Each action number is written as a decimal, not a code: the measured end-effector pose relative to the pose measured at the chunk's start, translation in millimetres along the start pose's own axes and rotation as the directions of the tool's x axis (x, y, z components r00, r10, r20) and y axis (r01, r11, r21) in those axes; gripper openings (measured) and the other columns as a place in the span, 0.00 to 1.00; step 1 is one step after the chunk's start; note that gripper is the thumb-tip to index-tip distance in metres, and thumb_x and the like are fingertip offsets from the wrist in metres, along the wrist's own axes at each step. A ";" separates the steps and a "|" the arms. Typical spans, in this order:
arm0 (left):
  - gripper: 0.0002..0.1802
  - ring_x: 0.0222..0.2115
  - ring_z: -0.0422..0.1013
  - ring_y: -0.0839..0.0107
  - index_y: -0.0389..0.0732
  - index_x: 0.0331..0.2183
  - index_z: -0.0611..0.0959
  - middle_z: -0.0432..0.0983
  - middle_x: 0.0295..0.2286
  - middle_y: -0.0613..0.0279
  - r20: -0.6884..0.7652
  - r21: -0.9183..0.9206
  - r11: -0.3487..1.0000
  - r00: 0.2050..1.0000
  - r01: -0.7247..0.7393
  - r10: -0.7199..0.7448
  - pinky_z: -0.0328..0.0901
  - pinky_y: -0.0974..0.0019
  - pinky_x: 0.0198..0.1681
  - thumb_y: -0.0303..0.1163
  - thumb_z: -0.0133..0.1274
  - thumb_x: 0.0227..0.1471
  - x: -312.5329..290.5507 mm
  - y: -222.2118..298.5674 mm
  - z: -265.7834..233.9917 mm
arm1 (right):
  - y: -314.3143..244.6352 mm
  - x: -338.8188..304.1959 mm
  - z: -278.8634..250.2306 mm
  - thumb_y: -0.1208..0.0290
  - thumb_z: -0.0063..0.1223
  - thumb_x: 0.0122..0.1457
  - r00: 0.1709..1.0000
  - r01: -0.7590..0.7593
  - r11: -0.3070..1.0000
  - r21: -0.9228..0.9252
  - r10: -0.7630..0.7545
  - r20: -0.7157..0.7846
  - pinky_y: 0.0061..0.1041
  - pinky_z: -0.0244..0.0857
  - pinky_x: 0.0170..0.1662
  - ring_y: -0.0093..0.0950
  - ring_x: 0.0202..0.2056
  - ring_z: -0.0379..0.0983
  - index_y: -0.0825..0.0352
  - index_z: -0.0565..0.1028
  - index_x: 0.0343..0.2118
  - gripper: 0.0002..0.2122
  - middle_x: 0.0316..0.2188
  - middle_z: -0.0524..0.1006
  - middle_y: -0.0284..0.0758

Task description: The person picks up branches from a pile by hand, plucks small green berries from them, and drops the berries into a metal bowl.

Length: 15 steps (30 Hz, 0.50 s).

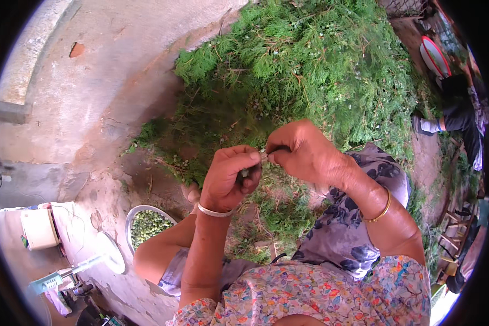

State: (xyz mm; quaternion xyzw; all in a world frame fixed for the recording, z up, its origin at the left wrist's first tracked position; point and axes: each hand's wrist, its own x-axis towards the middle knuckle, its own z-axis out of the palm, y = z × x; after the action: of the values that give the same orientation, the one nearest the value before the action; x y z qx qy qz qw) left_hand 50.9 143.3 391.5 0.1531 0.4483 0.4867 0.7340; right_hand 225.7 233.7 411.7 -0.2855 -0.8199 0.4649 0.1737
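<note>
My left hand (228, 176) and my right hand (304, 152) meet in front of me, over the cut greenery. Their thumbs and fingertips pinch together around a tiny pale piece (264, 156), too small to name. Something small and greenish (244, 173) shows in the curled fingers of my left hand. Behind them spreads a large heap of green conifer branches (315, 60) dotted with small pale cones. By my left knee stands a metal bowl (128, 228) holding many small green cones (151, 225).
A concrete wall or floor surface (92, 81) fills the left. A white standing fan (112, 252) and a cream box-shaped item (40, 229) are at lower left. At right are another person's leg (432, 125), a red-rimmed white basin (436, 57) and a wooden stool (451, 233).
</note>
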 end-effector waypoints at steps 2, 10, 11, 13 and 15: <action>0.09 0.14 0.63 0.78 0.34 0.28 0.75 0.69 0.18 0.65 -0.099 -0.003 0.994 0.989 -0.107 0.106 0.54 0.75 0.13 0.31 0.51 0.50 -3.9 -7.8 4.3 | -8.7 2.6 -4.3 0.79 0.53 0.45 0.995 -0.093 0.988 0.121 0.089 0.036 0.25 0.64 0.27 0.24 0.22 0.70 0.72 0.75 0.25 0.04 0.18 0.74 0.37; 0.13 0.14 0.63 0.80 0.35 0.28 0.78 0.69 0.18 0.68 -0.080 0.140 0.921 0.923 -0.363 0.376 0.55 0.78 0.15 0.37 0.51 0.53 -10.4 -26.1 15.5 | -15.7 4.9 -9.4 0.76 0.55 0.45 0.962 -0.257 0.888 0.381 0.197 0.190 0.20 0.63 0.26 0.17 0.21 0.68 0.74 0.76 0.26 0.07 0.18 0.75 0.32; 0.13 0.15 0.64 0.81 0.35 0.27 0.78 0.70 0.19 0.67 -0.090 0.153 0.919 0.921 -0.363 0.378 0.56 0.78 0.15 0.36 0.50 0.54 -10.8 -24.4 18.4 | -16.0 5.1 -10.5 0.76 0.54 0.46 0.960 -0.268 0.878 0.397 0.211 0.183 0.19 0.63 0.25 0.17 0.21 0.68 0.75 0.76 0.26 0.07 0.18 0.75 0.32; 0.13 0.16 0.65 0.81 0.35 0.26 0.78 0.71 0.20 0.67 -0.096 0.166 0.917 0.920 -0.363 0.381 0.57 0.78 0.15 0.35 0.50 0.54 -10.3 -22.4 22.5 | -14.9 5.1 -10.8 0.76 0.54 0.46 0.958 -0.280 0.868 0.411 0.226 0.174 0.19 0.63 0.25 0.17 0.21 0.68 0.75 0.76 0.26 0.06 0.18 0.74 0.32; 0.11 0.16 0.67 0.80 0.34 0.28 0.78 0.73 0.21 0.66 -0.127 -0.024 0.947 0.941 -0.321 0.315 0.59 0.76 0.15 0.32 0.48 0.55 -10.7 -22.7 25.2 | -12.3 3.8 -5.8 0.78 0.53 0.47 0.973 -0.229 0.804 0.549 0.190 0.127 0.17 0.62 0.24 0.16 0.20 0.68 0.75 0.75 0.26 0.05 0.18 0.74 0.31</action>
State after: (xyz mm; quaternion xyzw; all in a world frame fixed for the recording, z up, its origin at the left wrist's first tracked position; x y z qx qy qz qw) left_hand 83.0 128.6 395.8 0.1772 0.4504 0.6170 0.6205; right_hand 222.1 234.9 425.4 -0.2953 -0.6162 0.7100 0.1702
